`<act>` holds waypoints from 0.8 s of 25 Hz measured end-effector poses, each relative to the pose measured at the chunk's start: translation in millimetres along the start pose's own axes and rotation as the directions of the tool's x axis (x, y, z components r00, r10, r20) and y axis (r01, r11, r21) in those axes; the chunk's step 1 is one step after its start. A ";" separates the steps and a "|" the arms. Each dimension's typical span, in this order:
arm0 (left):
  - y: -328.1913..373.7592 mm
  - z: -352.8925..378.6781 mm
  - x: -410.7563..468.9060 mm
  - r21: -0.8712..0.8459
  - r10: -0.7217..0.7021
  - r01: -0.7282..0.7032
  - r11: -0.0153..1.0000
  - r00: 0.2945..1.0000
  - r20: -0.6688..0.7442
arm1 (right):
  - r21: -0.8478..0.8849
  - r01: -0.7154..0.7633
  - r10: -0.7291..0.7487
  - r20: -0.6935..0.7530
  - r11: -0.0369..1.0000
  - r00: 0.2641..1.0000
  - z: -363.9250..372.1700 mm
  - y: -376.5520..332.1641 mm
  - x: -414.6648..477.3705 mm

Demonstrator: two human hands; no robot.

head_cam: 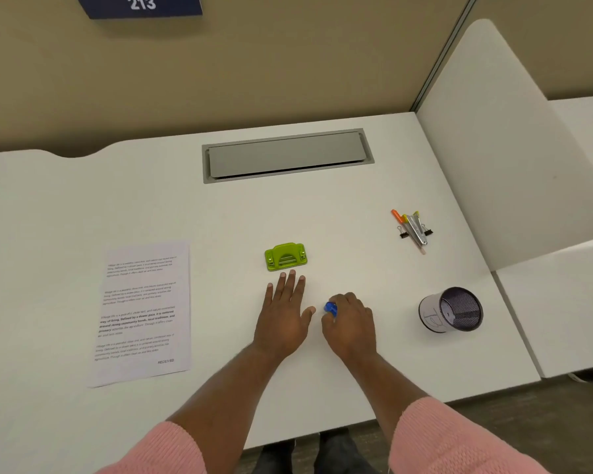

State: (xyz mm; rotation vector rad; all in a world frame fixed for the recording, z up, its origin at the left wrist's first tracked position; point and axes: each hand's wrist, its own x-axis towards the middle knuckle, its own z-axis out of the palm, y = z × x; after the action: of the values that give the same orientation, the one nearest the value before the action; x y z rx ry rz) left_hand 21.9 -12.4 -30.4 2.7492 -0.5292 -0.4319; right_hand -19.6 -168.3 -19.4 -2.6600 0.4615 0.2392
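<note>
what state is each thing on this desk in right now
green plastic hole punch, upright, untouched
small blue object, pinched in right grip
left grip, open, flat on desk
black mesh pen cup, lying on its side
printed white paper sheet, flat, unfolded
grey cable flap, shut

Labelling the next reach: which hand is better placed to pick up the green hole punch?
Left. The left hand lies open on the desk, fingertips just short of the hole punch. The right hand sits further off, its grip taken up by a small blue object.
</note>
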 end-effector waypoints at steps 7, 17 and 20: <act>65.7 12.6 67.6 0.010 0.188 -0.188 0.982 0.981 0.051 | 0.145 -0.097 0.121 -0.168 0.985 0.978 -42.3 40.8 41.7; 133.2 35.8 157.1 0.028 0.227 -0.234 0.972 0.961 0.157 | 0.208 -0.152 0.202 -0.249 0.966 0.947 -81.9 82.3 111.6; 138.4 43.9 173.8 0.061 0.193 -0.206 0.977 0.966 0.169 | 0.178 -0.143 0.191 -0.292 0.974 0.937 -89.5 92.0 133.0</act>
State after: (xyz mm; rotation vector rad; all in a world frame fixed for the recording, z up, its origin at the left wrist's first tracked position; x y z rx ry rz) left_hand 118.2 -214.9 -62.0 2.7115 -0.8729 -0.5998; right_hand 79.8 -323.6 -6.0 -2.5133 0.7747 -0.1602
